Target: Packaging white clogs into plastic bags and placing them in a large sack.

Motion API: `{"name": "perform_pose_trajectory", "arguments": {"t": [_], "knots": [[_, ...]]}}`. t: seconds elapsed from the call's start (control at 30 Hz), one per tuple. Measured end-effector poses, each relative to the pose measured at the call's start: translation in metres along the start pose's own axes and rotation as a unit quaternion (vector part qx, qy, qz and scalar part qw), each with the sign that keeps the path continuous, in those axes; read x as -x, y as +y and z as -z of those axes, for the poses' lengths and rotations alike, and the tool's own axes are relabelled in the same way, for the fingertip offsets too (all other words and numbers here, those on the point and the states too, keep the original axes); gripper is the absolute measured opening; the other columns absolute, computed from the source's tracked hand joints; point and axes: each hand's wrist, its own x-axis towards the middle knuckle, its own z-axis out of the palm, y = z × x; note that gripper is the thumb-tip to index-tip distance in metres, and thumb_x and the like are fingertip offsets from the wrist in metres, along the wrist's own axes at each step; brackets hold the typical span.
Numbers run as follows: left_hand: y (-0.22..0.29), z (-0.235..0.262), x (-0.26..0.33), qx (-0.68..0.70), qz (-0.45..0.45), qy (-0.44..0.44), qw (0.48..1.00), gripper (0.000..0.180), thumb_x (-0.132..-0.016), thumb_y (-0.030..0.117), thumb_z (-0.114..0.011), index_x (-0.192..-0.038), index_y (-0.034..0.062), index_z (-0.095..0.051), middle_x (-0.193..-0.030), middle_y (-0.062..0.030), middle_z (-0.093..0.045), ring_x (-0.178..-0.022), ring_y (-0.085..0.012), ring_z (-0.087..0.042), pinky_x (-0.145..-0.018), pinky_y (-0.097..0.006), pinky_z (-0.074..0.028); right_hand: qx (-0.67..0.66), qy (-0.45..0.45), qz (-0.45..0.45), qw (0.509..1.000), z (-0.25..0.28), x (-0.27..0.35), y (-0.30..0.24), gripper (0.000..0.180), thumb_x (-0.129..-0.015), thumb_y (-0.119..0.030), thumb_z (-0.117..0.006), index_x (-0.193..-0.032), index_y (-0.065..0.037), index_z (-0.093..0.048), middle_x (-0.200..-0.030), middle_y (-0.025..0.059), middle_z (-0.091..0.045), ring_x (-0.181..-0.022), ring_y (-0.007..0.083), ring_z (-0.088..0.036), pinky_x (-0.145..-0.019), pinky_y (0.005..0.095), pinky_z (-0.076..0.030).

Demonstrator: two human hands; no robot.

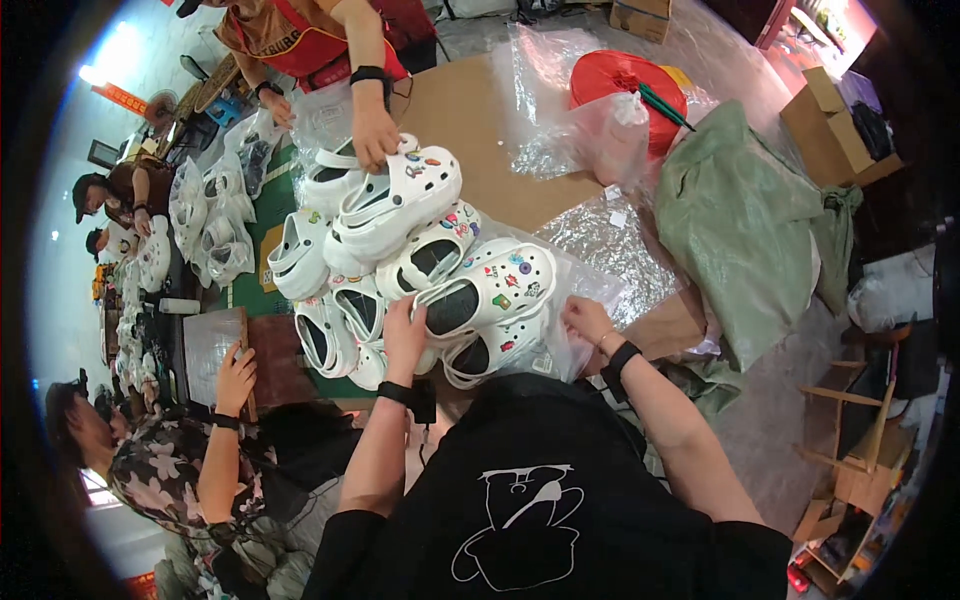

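Note:
A white clog (513, 283) with colourful charms lies on top of the near end of a pile of similar clogs. My left hand (405, 335) is closed on its heel end. At the right of the pile, my right hand (588, 322) pinches the edge of a clear plastic bag (568, 350). The bag lies around the right side of the nearest clogs; how far it reaches under them is hidden. Across the table, a co-worker's hand (374, 138) rests on another white clog (400, 200) in the heap.
Brown cardboard (450, 110) covers the table beyond the clogs. Clear plastic bags (598, 240) lie at the right, near a red round bundle (628, 95). A large green sack (735, 230) stands beside the table. Another person's hand (235, 378) touches a board at the left.

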Motion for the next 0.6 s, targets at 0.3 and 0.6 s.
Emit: {"name": "perform_pose_trajectory", "arguments": {"t": [0.3,0.6], "knots": [[-0.055,0.020,0.015,0.187,0.169,0.086,0.964,0.032,-0.089,0.019,-0.044,-0.102,-0.0071,-0.058,-0.092,-0.0238,-0.059,-0.088,-0.0377,-0.055,-0.083,-0.041,-0.040,-0.233,0.219,-0.120,0.940,0.064,0.009,0.033,0.010,-0.083,-0.013,-0.050,-0.087,-0.004,-0.054,-0.065,0.0084,-0.060,-0.051,0.0169,-0.060,-0.043,0.0302,-0.048],[0.046,-0.031,-0.019,0.228,0.103,0.042,0.967,0.034,-0.089,0.019,-0.045,-0.109,-0.0069,-0.053,-0.094,-0.0171,-0.053,-0.079,-0.0276,-0.059,-0.043,-0.033,-0.050,0.046,0.272,-0.048,0.960,0.073,0.009,0.103,0.019,-0.086,-0.019,-0.051,-0.092,-0.002,-0.056,-0.080,0.0163,-0.063,-0.060,0.0262,-0.064,-0.047,0.0351,-0.051]]}}
